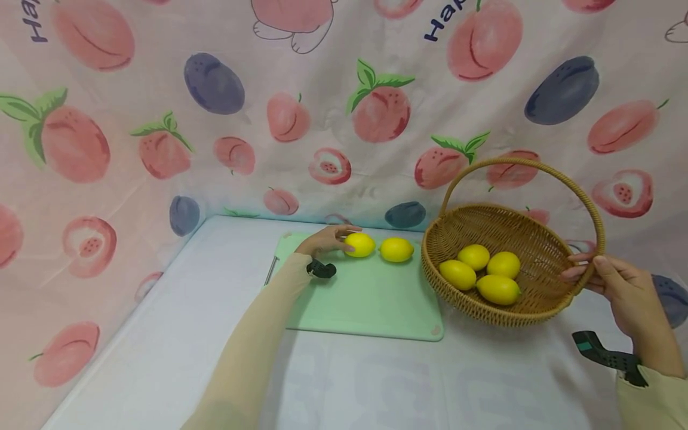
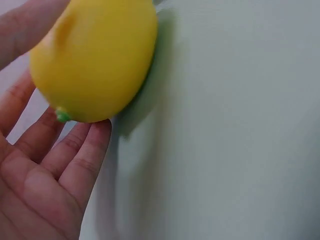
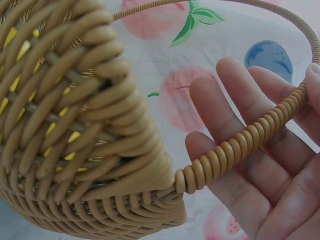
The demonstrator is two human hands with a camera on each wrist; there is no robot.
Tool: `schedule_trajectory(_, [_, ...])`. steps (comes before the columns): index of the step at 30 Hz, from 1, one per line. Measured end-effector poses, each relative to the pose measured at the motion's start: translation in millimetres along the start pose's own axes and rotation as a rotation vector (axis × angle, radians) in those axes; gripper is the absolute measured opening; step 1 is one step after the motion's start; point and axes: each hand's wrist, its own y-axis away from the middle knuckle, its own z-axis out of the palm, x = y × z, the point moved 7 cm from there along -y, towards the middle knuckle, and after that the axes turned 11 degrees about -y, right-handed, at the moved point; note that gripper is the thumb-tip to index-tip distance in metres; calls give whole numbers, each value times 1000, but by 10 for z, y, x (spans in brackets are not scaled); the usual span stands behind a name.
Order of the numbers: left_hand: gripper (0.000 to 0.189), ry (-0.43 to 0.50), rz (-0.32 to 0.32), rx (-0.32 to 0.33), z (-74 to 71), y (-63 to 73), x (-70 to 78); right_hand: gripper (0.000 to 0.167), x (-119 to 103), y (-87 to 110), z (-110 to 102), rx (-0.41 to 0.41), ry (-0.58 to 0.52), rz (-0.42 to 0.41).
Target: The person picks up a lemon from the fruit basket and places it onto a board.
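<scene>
My left hand (image 1: 326, 240) grips a yellow lemon (image 1: 359, 245) at the back of a green cutting board (image 1: 360, 298). In the left wrist view the thumb lies across this lemon (image 2: 100, 60), with fingers behind and below it. A second lemon (image 1: 396, 249) sits on the board just to its right. On the right, my right hand (image 1: 626, 286) holds the handle (image 1: 595, 221) of a wicker basket (image 1: 537, 239) near its base. The thumb is in front and the fingers pass behind the handle. Several lemons (image 1: 498, 289) lie inside the basket, which tilts toward me.
The white table (image 1: 376, 382) extends in front of the board and to its left. A fruit-print cloth (image 1: 333, 119) hangs behind and along the left side. A thin metal bar (image 1: 271, 270) shows at the board's left edge.
</scene>
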Motion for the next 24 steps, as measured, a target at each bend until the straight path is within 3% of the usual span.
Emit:
schedule_trajectory(5, [60,34,33,-16,-62,17,92,30,13,2,-22,14,50,17])
schedule_trajectory(11, [57,75,123,-10,-208,2,298,30,24,-4,-32,17,78,29])
schedule_trajectory(17, [54,48,222,-41,-267,-36,696,29,13,-6,-21,12,28,16])
schedule_trajectory(24, [51,-105,248,-168,-117,-36,1239,29,4,-19,-12,3,20,18])
